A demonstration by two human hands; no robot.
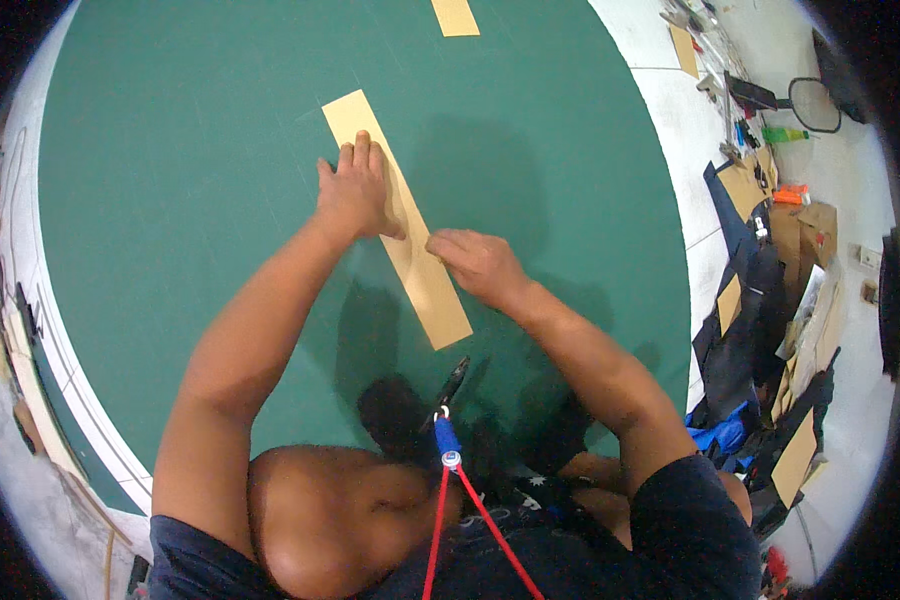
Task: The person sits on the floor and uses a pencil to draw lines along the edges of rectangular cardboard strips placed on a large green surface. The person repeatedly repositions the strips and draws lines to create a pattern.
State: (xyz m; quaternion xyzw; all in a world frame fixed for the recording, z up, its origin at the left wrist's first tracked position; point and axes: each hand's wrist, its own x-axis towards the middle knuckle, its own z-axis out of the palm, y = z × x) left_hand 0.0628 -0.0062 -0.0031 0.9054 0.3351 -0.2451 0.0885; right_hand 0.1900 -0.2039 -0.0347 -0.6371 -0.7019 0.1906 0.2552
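A long, narrow tan strip of card-like sheet [428,290] lies slantwise on a green mat [220,130]. My left hand [358,190] presses on its upper half, fingers stretched out and pointing away from me. Beside the strip's right edge is my right hand [478,265], fingers curled together with the tips at that edge. Whatever those fingers may hold is hidden. Close to the strip's lower end is a slim black object [455,378], beside the ring of a red lanyard [441,520] with a blue piece.
Another tan piece [456,16] lies at the mat's far edge. Along the right side, against a pale wall, are dark sheets [735,330], tan offcuts [794,460], a green bottle [785,134], an orange item [792,194] and blue material [720,432].
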